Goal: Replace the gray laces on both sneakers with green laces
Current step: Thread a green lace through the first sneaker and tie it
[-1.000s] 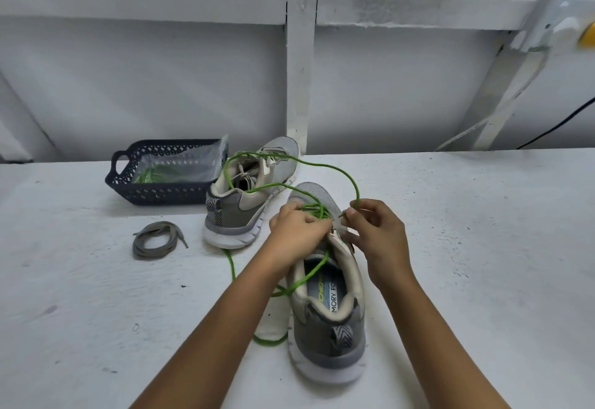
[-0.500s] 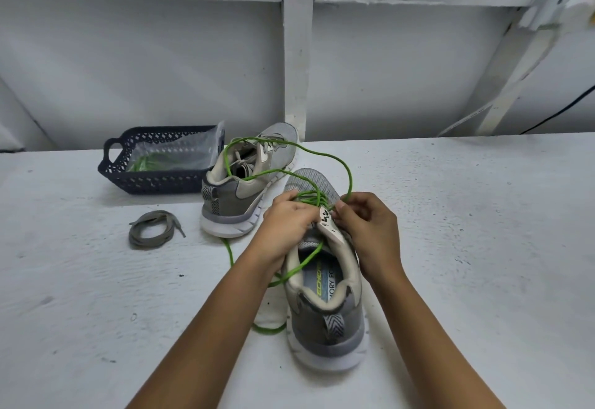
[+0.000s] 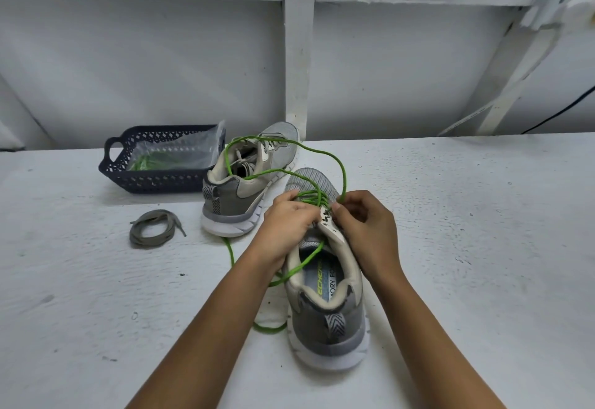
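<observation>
A gray sneaker [image 3: 328,321] stands in front of me with its heel toward me. A green lace [image 3: 342,170] crosses its eyelets and loops high over the second gray sneaker [image 3: 235,202] behind it; its other end trails across the near shoe's opening and onto the table. My left hand [image 3: 286,221] grips the lace at the left side of the near shoe's tongue. My right hand [image 3: 367,225] pinches the lace at the right eyelets. The far sneaker holds its pale gray lace.
A pulled-out gray lace [image 3: 154,229] lies coiled on the white table [image 3: 483,247] at the left. Behind it a dark blue basket [image 3: 154,180] holds a clear bag with green laces. A white wall with a post rises at the table's back edge.
Both hands have stayed at the near sneaker's eyelets, working closer together. The lace loop over the far sneaker has shifted a little.
</observation>
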The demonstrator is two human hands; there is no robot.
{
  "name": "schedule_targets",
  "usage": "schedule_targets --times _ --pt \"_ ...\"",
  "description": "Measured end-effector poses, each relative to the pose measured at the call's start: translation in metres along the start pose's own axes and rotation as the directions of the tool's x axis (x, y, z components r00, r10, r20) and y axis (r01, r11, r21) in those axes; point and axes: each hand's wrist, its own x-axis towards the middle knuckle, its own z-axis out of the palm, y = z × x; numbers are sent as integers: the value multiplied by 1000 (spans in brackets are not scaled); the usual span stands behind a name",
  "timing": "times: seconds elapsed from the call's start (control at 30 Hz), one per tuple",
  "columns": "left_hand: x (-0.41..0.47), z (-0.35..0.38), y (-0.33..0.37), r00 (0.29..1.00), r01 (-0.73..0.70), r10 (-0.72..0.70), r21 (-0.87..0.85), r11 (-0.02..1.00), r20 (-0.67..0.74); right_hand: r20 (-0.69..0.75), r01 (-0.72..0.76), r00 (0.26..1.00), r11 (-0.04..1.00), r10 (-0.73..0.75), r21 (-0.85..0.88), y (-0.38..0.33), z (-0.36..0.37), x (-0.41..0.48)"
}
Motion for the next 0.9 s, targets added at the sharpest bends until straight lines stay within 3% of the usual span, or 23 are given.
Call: schedule_targets --times 0.2,0.5,0.7,0.9 --pt "-3 2 5 1000 -6 6 40 999 -12 69 57 996 995 -51 -86 -1 -3 1" --pt "-3 5 9 997 9 5 189 982 -74 165 -15 985 986 43 -166 -6 -9 1" --pt "-10 9 28 1000 10 -2 428 904 -19 359 -17 933 999 34 -50 -17 -15 -10" --pt "-10 16 29 991 -65 124 643 763 -47 258 -235 947 962 193 141 -6 -11 -6"
